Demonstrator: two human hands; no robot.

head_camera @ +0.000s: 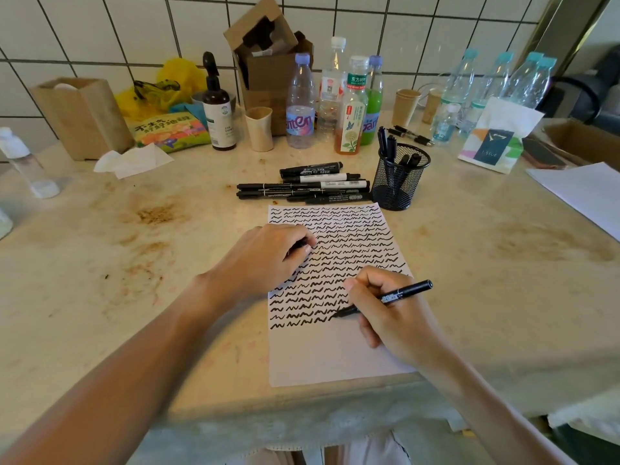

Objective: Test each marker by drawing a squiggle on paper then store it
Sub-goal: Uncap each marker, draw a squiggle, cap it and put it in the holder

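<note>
Right hand point(385, 310) is pinching a marker point(385, 298) in a writing grip, tip down on the paper point(335, 354) at the end of the bottom row of squiggles. Left hand point(265, 260) rests on the sheet with fingers curled around something dark, probably the cap, can't really tell. Untested pile point(305, 186) sits just past the paper, mesh cup point(399, 177) beside it. Risks imo: the right palm sits on the sheet near fresh ink, so smearing, and if the left lifts the paper could slide mid-stroke.
</note>
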